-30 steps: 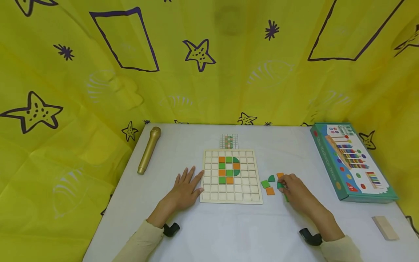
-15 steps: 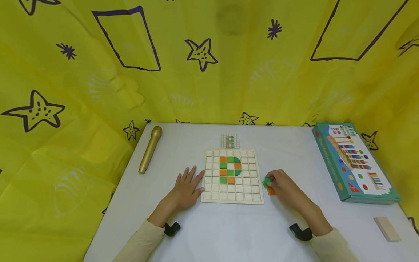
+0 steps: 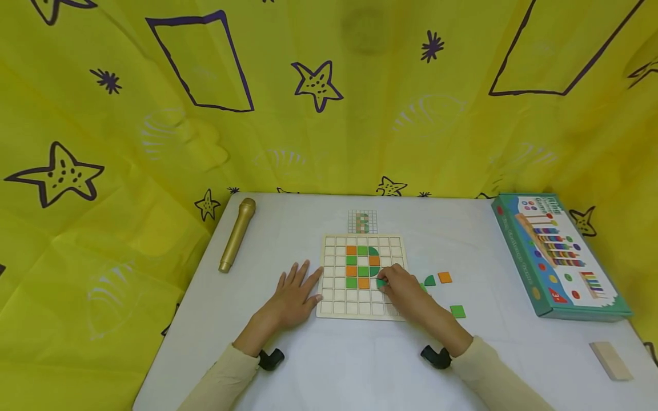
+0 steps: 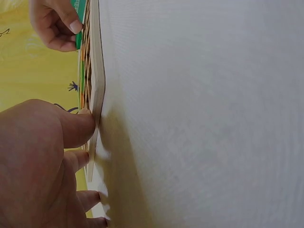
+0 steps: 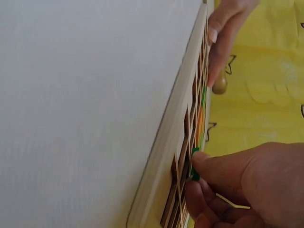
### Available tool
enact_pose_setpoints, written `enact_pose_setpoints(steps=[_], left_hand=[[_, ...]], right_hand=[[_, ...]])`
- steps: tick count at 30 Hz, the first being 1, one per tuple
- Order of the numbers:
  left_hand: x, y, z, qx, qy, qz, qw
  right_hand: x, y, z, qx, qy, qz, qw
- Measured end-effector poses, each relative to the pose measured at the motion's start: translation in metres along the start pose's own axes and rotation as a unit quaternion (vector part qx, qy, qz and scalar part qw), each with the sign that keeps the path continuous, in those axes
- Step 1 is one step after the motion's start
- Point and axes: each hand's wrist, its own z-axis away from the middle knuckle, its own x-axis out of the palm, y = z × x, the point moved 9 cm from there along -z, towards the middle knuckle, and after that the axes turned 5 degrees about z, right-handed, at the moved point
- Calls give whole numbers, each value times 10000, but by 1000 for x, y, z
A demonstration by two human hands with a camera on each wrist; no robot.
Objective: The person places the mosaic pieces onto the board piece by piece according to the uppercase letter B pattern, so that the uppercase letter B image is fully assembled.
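Observation:
A wooden grid board lies on the white table, with orange, light green and dark green tiles set in its middle cells. My left hand rests at its left side, fingers spread, the thumb and index fingertips touching the edge. Over the right part of the grid, my right hand pinches a dark green tile between thumb and fingers. In the right wrist view, that green tile is at the grid's surface, its shape mostly covered. Behind the board lies a small pattern card with a similar coloured figure.
Right of the board lie loose tiles: a dark green quarter-circle, an orange square and a green square. A gold microphone lies far left. A green game box and a wooden block are at the right.
My right hand has picked a dark green tile from the loose ones and carried it left onto the board. The left hand has stayed at the board's edge.

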Motion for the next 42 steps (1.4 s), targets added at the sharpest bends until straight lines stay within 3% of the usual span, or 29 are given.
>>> enact_pose_setpoints(steps=[5, 25, 31, 37, 42], left_hand=[[0, 0, 0, 5, 10, 9, 10000], [0, -1, -1, -42, 63, -32, 10000], [0, 0, 0, 3, 73, -13, 10000], [0, 0, 0, 13, 101, 11, 9999], [0, 0, -1, -5, 84, -13, 10000]], right_hand=[[2, -7, -2, 135, 232, 331, 9991], [0, -13, -1, 5, 440, 370, 9983], [-25, 12, 13, 4, 449, 284, 9986], [-64, 59, 29, 277, 631, 183, 9975], [-72, 98, 40, 538, 247, 81, 9982]])
